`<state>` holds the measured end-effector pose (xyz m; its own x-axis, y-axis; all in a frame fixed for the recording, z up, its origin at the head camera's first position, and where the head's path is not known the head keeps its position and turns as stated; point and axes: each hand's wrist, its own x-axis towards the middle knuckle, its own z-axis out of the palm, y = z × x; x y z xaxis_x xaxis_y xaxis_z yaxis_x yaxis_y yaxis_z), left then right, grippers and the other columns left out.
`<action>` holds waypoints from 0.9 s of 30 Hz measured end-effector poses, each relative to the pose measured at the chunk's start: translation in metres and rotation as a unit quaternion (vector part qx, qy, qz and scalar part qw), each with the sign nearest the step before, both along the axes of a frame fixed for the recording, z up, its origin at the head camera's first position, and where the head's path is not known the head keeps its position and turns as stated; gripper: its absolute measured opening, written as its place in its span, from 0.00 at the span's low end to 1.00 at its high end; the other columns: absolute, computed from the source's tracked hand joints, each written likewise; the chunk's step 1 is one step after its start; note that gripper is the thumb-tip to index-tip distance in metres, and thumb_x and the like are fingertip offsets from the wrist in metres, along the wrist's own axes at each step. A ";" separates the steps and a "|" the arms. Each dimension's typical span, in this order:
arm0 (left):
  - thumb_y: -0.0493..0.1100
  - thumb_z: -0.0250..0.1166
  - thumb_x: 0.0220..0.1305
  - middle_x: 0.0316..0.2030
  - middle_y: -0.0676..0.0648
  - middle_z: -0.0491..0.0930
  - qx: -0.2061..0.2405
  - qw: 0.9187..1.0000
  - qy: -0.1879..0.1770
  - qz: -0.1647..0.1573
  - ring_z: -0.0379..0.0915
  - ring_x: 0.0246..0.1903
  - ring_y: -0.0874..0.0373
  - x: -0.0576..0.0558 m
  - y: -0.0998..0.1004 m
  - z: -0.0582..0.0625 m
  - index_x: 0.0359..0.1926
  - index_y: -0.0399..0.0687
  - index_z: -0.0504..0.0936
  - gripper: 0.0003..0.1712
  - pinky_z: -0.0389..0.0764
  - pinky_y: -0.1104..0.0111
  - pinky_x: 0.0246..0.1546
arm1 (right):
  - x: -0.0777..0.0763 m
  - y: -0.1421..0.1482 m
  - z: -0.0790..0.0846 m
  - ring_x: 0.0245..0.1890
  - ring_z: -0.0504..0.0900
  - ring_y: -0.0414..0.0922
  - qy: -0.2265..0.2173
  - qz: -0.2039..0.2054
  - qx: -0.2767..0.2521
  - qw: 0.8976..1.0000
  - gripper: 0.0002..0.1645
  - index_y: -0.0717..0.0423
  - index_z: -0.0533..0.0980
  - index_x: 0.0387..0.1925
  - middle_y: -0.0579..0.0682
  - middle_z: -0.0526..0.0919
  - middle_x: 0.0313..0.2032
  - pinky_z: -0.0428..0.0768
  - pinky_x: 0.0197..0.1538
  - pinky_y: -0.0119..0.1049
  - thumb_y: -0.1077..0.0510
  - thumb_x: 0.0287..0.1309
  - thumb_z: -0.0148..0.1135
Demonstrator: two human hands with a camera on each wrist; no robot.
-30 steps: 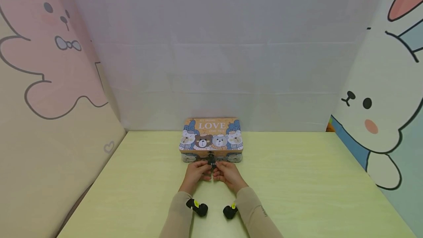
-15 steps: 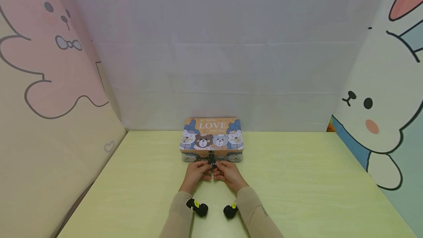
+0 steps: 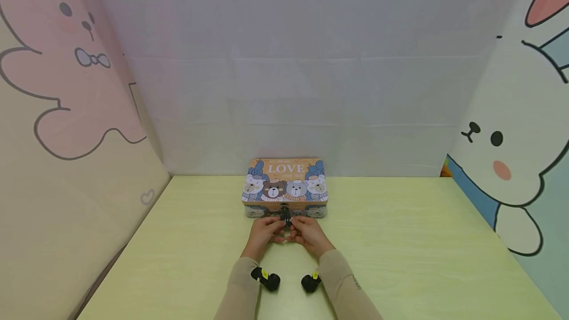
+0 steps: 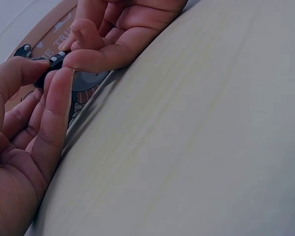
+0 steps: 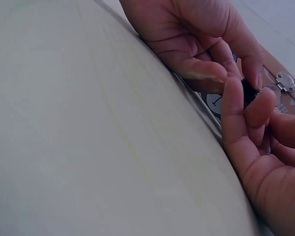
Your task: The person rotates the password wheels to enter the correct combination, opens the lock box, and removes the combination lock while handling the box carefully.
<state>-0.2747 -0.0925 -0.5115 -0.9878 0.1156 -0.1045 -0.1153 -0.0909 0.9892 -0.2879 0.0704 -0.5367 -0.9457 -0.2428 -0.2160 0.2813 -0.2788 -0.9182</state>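
A small black combination padlock with white number dials hangs at the front of a tin box printed with bears and the word LOVE. My left hand pinches the padlock's body between thumb and fingers from the left. From the other side my right hand holds it, thumb and index fingertip right at the dials. The right wrist view shows the silver clasp on the box with the shackle close by. Fingers of both hands hide much of the padlock, and the digits are too small to read.
The tin stands on a pale yellow-green table, close to its back edge and a white backdrop. Cartoon-printed panels flank the table. Black wrist cameras sit on both beige sleeves.
Both hands stay at the padlock in nearly the same place. Only slight movement shows in the right fingers. The tin has not moved.
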 end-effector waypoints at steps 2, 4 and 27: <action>0.30 0.62 0.67 0.28 0.47 0.83 0.002 1.000 -0.001 0.001 0.80 0.25 0.61 0.000 0.000 0.000 0.53 0.16 0.75 0.19 0.87 0.68 0.25 | 0.000 0.000 0.000 0.24 0.74 0.38 0.001 -0.001 0.000 1.000 0.15 0.74 0.71 0.52 0.49 0.73 0.28 0.84 0.32 0.32 0.64 0.76 0.46; 0.30 0.62 0.67 0.28 0.47 0.82 0.003 1.000 -0.001 0.001 0.80 0.24 0.61 -0.001 0.000 -0.001 0.52 0.16 0.75 0.18 0.87 0.68 0.25 | 0.000 0.000 -0.001 0.24 0.74 0.38 0.002 -0.003 0.000 1.000 0.15 0.75 0.70 0.52 0.49 0.73 0.28 0.83 0.32 0.31 0.64 0.76 0.46; 0.33 0.64 0.66 0.26 0.46 0.81 -0.016 1.000 -0.007 0.021 0.79 0.22 0.62 -0.019 0.000 -0.032 0.49 0.21 0.79 0.17 0.86 0.68 0.23 | 0.002 -0.001 0.002 0.25 0.74 0.38 -0.002 -0.013 -0.001 1.000 0.15 0.74 0.70 0.54 0.50 0.74 0.28 0.84 0.33 0.32 0.64 0.75 0.47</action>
<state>-0.2936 -0.0923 -0.5436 -0.9900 0.0700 -0.1221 -0.1265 -0.0636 0.9899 -0.2863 0.0692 -0.5349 -0.9510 -0.2183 -0.2191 0.2772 -0.2872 -0.9169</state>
